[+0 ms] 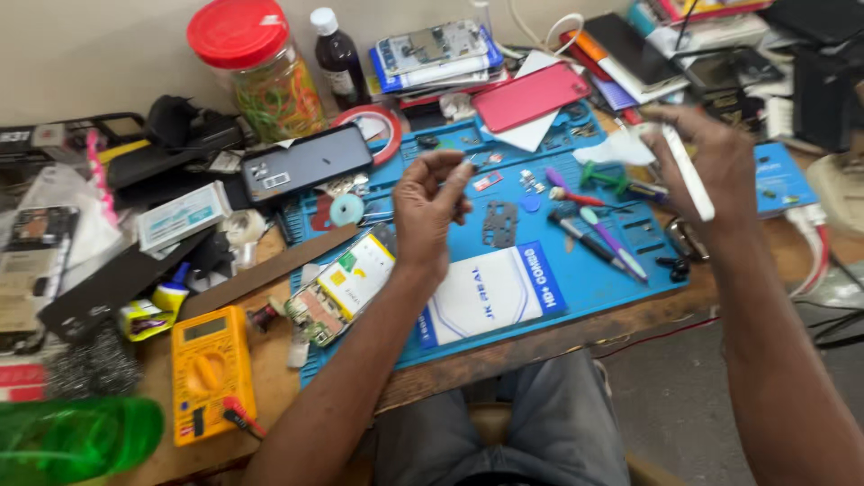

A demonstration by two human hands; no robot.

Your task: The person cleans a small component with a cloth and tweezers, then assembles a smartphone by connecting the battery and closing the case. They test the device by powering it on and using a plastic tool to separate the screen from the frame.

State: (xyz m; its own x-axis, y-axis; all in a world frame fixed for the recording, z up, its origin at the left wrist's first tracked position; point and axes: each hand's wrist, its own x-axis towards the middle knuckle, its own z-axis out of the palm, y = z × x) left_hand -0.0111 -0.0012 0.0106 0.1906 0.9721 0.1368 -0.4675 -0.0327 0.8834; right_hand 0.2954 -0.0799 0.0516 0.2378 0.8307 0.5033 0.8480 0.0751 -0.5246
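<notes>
My left hand (429,207) hovers above the blue repair mat (594,274), fingertips pinched on a tiny part too small to identify. My right hand (711,162) is raised over the mat's right end and grips a thin white phone frame (691,175) along with a crumpled white tissue (621,148). Under my left forearm lies an opened phone (337,292) showing its battery and circuit board. A small metal shield plate (499,223) rests on the mat between my hands.
Screwdrivers (598,236) and a green tool (603,175) lie on the mat. A yellow multimeter (209,371), red-lidded jar (256,67), dark bottle (340,56), red phone cover (531,94), dark phone (306,162) and a green bottle (72,436) crowd the wooden table.
</notes>
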